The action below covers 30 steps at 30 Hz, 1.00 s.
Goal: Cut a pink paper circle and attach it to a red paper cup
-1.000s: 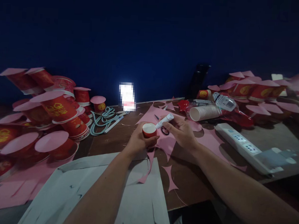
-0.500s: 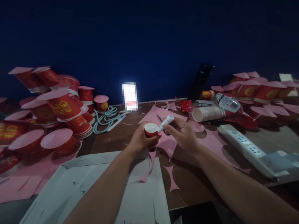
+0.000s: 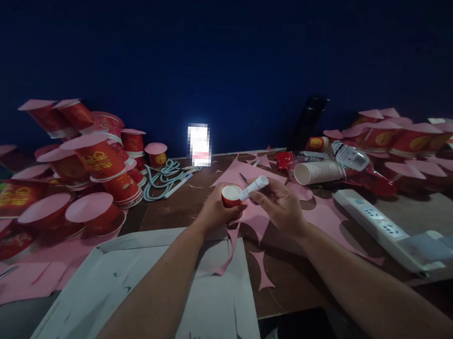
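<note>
My left hand is wrapped round a red paper cup, its pale round end facing up. In my right hand is a white glue stick, tilted, with its lower end at the right rim of the cup. Whether it touches the rim I cannot tell. Beneath and behind both hands lie cut pink paper sheets and curved scraps. A dark slim tool, partly hidden, rests on the pink paper just beyond the cup.
Stacked red cups with pink paper discs crowd the left, and more stand far right. Bagged nested cups lie right of centre near a white power strip. A pale cable, a lit screen and a white board are around.
The view has shifted slightly, so most things sit a little further right. Both hands keep their holds, and the glue stick stays at the cup's rim.
</note>
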### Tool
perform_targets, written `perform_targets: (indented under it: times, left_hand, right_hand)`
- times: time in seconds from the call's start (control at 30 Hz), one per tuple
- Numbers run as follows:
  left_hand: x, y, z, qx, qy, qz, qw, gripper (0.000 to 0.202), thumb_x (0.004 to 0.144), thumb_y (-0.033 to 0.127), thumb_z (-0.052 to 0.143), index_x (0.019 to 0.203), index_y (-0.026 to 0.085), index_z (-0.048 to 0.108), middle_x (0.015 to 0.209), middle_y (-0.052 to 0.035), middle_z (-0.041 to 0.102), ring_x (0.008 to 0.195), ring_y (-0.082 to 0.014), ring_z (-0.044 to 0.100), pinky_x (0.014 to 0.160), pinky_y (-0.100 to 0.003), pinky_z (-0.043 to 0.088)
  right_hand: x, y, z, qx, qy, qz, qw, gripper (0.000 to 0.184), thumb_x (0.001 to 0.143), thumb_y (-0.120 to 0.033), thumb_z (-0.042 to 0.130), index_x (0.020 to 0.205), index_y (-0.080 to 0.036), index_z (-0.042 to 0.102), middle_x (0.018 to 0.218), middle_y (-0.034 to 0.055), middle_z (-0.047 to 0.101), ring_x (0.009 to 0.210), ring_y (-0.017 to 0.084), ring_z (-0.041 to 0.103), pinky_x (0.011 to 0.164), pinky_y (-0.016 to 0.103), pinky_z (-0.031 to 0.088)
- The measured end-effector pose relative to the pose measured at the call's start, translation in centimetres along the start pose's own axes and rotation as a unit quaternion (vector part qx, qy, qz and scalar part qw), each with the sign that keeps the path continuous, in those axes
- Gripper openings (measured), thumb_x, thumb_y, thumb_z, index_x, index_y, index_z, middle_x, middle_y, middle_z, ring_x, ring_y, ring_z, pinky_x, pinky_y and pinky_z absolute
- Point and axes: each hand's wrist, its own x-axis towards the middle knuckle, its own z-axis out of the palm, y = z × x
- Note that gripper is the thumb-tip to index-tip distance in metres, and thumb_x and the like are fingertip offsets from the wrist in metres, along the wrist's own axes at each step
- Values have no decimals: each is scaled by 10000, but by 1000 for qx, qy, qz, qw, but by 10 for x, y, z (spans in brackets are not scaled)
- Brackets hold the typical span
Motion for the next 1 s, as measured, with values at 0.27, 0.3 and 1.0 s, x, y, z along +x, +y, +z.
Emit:
perform_targets:
  times: [0.27,0.3,1.0]
  left_hand:
    - [3,1,-1,32,5,4,999,480,642,303,773,1057,203,553,952,-46,640,844,-186,598,760,-336,455]
    - [3,1,-1,37,5,3,999,482,637,306,776,1051,200,554,946,-46,640,844,-189,597,760,-337,454]
    - [1,-3,-2,-65,20,11,998,807,581,227,823,1317,265,493,1261,-122,518,1143,-281,524,959,-464,423]
  right_hand:
    - [1,4,-1,-82,-11,-25,996,237,878,-361,595,1041,-196,647,916,45,680,772,152,619,716,283,513]
    - [1,5,-1,-85,-8,-24,996,235,879,-362,594,1036,-195,648,903,42,680,763,150,616,715,282,513]
    - [9,19,-4,-18,70,12,997,358,896,-419,573,1189,-221,627,1072,65,703,965,207,670,852,344,549]
